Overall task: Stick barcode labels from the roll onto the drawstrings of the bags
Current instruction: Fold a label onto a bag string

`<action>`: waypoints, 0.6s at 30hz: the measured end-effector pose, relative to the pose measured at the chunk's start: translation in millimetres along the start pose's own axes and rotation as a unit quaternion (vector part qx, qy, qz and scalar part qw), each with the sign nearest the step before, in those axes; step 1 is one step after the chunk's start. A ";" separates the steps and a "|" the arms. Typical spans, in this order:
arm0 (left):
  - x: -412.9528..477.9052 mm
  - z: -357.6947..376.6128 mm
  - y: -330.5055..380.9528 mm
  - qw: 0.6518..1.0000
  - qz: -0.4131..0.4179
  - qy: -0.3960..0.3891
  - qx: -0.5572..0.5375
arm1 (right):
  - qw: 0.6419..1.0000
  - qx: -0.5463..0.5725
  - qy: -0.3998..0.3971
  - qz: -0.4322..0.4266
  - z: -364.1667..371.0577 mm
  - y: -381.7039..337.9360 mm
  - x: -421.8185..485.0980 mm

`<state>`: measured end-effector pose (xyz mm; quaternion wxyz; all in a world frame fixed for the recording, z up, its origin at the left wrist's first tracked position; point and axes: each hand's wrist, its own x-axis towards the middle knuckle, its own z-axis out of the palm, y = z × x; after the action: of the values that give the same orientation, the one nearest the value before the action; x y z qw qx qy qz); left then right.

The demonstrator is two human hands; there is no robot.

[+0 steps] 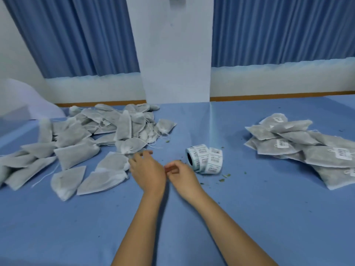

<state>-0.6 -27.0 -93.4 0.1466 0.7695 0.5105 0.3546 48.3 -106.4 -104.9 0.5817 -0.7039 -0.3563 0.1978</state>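
Label roll just beside fingers

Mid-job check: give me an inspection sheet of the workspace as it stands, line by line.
Surface: blue cloth covers the table.
Job's things: left bag pile, no labels visible; label roll on its side at centre, strip hanging loose; right bag pile, barcode labels showing.
Clutter: green leaf crumbs scattered near the roll.
Grips: left hand open, reaching toward the left bag pile; right hand fingers curled, what it holds not discernible.
Cables: nothing seen.
Surroundings: blue curtains and a white pillar behind the table.
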 end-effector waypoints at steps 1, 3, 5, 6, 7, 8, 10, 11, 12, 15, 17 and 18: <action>8.0 -2.1 -14.9 0.999 0.000 -0.020 0.051 | 0.999 -0.040 -0.015 0.007 10.7 5.8 2.8; 18.1 -1.4 -38.9 0.990 0.008 -0.072 0.120 | 0.994 -0.099 -0.033 0.009 25.5 15.0 7.3; 23.4 2.0 -53.2 0.981 0.021 -0.096 0.167 | 0.989 -0.139 -0.040 -0.009 32.8 19.5 12.4; 25.3 3.0 -56.5 0.978 0.026 -0.095 0.182 | 0.986 -0.158 -0.040 -0.020 34.4 20.1 14.2; 27.3 3.6 -58.3 0.977 0.029 -0.090 0.190 | 0.984 -0.172 -0.040 -0.028 34.9 20.8 16.0; 29.9 4.3 -59.2 0.977 0.032 -0.084 0.195 | 0.982 -0.181 -0.039 -0.032 35.2 21.7 17.2; 34.5 5.2 -61.4 0.975 0.036 -0.085 0.204 | 0.981 -0.185 -0.038 -0.033 34.2 23.2 18.0; 35.9 5.6 -62.8 0.974 0.037 -0.083 0.208 | 0.982 -0.184 -0.038 -0.030 33.3 23.0 17.5; 36.6 5.4 -63.3 0.974 0.040 -0.077 0.207 | 0.983 -0.179 -0.037 -0.027 32.3 22.1 16.7; 35.1 -0.5 -52.9 0.988 0.111 -0.029 0.104 | 0.989 -0.141 -0.001 -0.035 27.1 12.3 12.0; 31.5 -6.2 -36.7 0.968 0.239 -0.008 -0.069 | 0.989 -0.130 0.036 -0.068 19.4 0.1 9.7; 27.9 -7.6 -27.2 0.945 0.300 -0.009 -0.131 | 0.987 -0.130 0.046 -0.084 13.4 -6.5 9.2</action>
<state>-18.1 8.7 -93.0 0.1376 0.8644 0.2038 0.4387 43.4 -90.1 -100.7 0.5158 -0.7494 -0.4096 0.0678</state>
